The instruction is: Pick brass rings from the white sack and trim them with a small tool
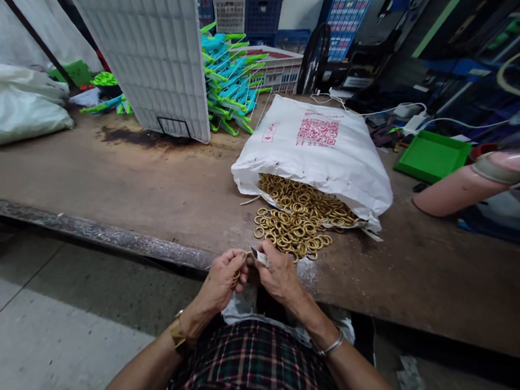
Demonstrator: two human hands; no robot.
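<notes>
Over the table's front edge, my left hand [226, 277] is closed around several brass-coloured rings [235, 279], with one ring at its fingertips. My right hand [279, 275] grips a small blade-like tool [260, 257], dark at the tip and pale along its body, which points at that ring. The two hands nearly meet. Just beyond them lies a loose pile of rings [291, 231], spilling from the open mouth of a white woven sack [337, 147] with red print. The sack rests on its side.
A brown wooden table [151, 191] spans the view. A pale ribbed panel [150, 46] stands at the back left, beside green and blue plastic pieces [231, 83]. At the right are a green tray [434, 155] and a pink bottle [461, 188]. A white bag [17, 104] lies far left.
</notes>
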